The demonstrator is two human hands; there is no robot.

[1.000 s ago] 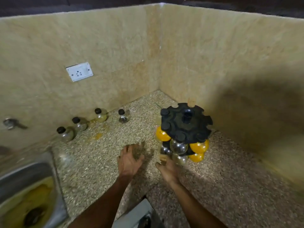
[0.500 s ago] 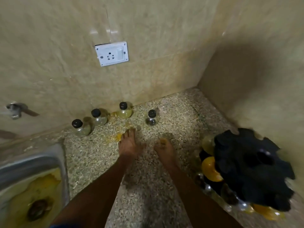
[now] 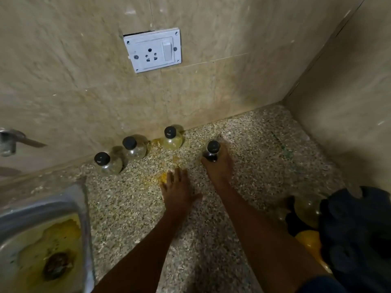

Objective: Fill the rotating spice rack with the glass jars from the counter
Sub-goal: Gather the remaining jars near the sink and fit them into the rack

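Three round glass jars with black caps stand along the back wall: a left jar (image 3: pixel 107 164), a middle jar (image 3: pixel 134 149) and a yellowish jar (image 3: pixel 172 138). A fourth jar (image 3: pixel 212 150) stands further right, and my right hand (image 3: pixel 219 166) is wrapped around its body from behind. My left hand (image 3: pixel 177 190) rests flat on the speckled counter (image 3: pixel 135 208) with fingers apart, holding nothing. The black rotating spice rack (image 3: pixel 357 233) sits at the lower right, blurred, with yellow and clear jars in its slots.
A steel sink (image 3: pixel 42 235) with yellow residue fills the lower left. A tap (image 3: pixel 9 142) juts from the wall above it. A white socket plate (image 3: pixel 152 50) is on the back wall. Yellow powder (image 3: pixel 163 177) is spilled by my left hand.
The view swung left and closer to the jars. Both hands reached forward from beside the rack; my right hand closed around the rightmost jar, and my left hand settled on the counter.
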